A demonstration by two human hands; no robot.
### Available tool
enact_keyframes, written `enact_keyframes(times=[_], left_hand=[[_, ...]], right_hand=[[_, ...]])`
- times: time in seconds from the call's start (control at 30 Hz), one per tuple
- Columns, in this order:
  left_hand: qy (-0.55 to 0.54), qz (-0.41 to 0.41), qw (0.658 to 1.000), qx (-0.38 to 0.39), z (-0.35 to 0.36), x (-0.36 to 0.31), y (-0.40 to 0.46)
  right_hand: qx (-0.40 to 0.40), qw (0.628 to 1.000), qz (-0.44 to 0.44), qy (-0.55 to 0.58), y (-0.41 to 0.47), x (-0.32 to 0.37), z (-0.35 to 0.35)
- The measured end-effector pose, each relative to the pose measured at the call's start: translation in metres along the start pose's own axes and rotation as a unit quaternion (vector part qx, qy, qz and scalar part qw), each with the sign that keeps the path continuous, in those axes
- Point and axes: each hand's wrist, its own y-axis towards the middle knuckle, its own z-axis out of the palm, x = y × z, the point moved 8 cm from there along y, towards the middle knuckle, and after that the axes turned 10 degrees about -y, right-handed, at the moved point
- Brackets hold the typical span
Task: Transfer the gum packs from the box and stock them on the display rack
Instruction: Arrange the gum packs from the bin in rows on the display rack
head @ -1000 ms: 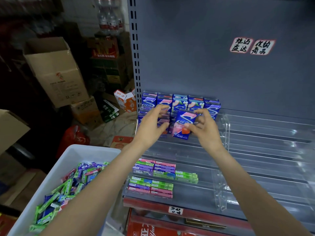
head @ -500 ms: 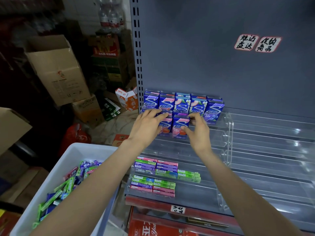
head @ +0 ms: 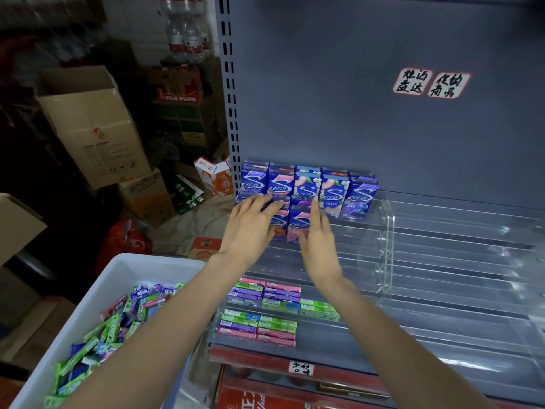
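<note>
Two bare hands reach toward a clear tiered display rack [head: 389, 240] mounted on a grey shelf panel. At far left, cardboard boxes [head: 91, 125] are stacked on the floor. Nearer, at lower left, a white box [head: 124, 270] holds a loose heap of gum packs [head: 118, 323], green, purple and pink, lying at all angles. Moving right, the left hand [head: 250, 228] lies flat with straight fingers slightly spread, its fingertips resting on the blue upright packs [head: 306, 187] at the rack's top left. Five of these stand side by side in the back row, with more in the row just in front. Beside it, the right hand [head: 317, 246] is held edge-on with straight fingers pressed together, against the right side of a front-row pack [head: 296, 228] with pink on its face. Below the hands, flat packs [head: 265, 293] lie in neat rows on the rack's lower tiers. Farther right, two handwritten labels [head: 430, 84] are stuck on the panel.
</note>
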Motion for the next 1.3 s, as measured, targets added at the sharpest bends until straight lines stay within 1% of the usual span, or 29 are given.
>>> enact_keyframes(times=[0.03, 0.13, 0.2, 0.3, 0.37, 0.43, 0.47, 0.57, 0.67, 0.73, 0.8, 0.87, 0.97, 1.03, 1.13, 1.23, 1.3], left_hand=[[0.000, 0.003, 1.000, -0.003, 0.000, -0.001, -0.001], [-0.005, 0.011, 1.000, -0.010, -0.004, -0.002, -0.003], [-0.020, 0.017, 0.999, -0.028, -0.009, -0.003, -0.006], [-0.052, 0.039, 0.996, -0.058, -0.023, -0.001, -0.017], [-0.064, 0.063, 0.993, -0.078, -0.034, 0.007, -0.031], [-0.079, 0.062, 0.991, -0.088, -0.042, 0.024, -0.050], [-0.094, 0.047, 0.991, -0.086, -0.046, 0.037, -0.061], [-0.155, -0.044, 0.985, -0.062, -0.046, 0.095, -0.097], [-0.193, -0.123, 0.972, -0.045, -0.044, 0.163, -0.136], [-0.214, -0.173, 0.960, -0.040, -0.044, 0.209, -0.162], [-0.225, -0.216, 0.950, -0.018, -0.041, 0.255, -0.185], [-0.223, -0.239, 0.945, 0.019, -0.028, 0.295, -0.204], [-0.228, -0.247, 0.936, 0.107, 0.004, 0.332, -0.224], [-0.225, -0.236, 0.928, 0.181, 0.030, 0.343, -0.234], [-0.208, -0.208, 0.913, 0.281, 0.066, 0.350, -0.247], [-0.188, -0.175, 0.912, 0.320, 0.086, 0.354, -0.256], [-0.175, -0.161, 0.916, 0.323, 0.093, 0.356, -0.257]], right_hand=[[0.002, 1.000, -0.001, -0.005, 0.000, 0.000, 0.000], [0.007, 0.998, -0.003, -0.069, -0.001, 0.001, -0.007], [-0.023, 0.995, -0.012, -0.099, -0.002, 0.006, -0.019], [-0.079, 0.982, -0.059, -0.160, -0.009, 0.027, -0.032], [-0.087, 0.980, -0.098, -0.151, -0.016, 0.045, -0.031], [-0.049, 0.986, -0.122, -0.100, -0.022, 0.065, -0.018], [-0.019, 0.989, -0.126, -0.074, -0.025, 0.074, -0.005], [0.072, 0.988, -0.134, -0.033, -0.037, 0.103, 0.043], [0.150, 0.979, -0.138, -0.031, -0.055, 0.130, 0.103], [0.200, 0.972, -0.119, -0.030, -0.069, 0.140, 0.147], [0.237, 0.967, -0.089, -0.033, -0.082, 0.146, 0.191], [0.267, 0.961, -0.061, -0.038, -0.095, 0.147, 0.233], [0.321, 0.944, -0.020, -0.079, -0.117, 0.136, 0.292], [0.356, 0.927, 0.001, -0.116, -0.132, 0.125, 0.322], [0.411, 0.890, 0.006, -0.197, -0.150, 0.111, 0.349], [0.444, 0.858, -0.012, -0.259, -0.160, 0.106, 0.361], [0.436, 0.842, -0.034, -0.315, -0.160, 0.105, 0.362]])
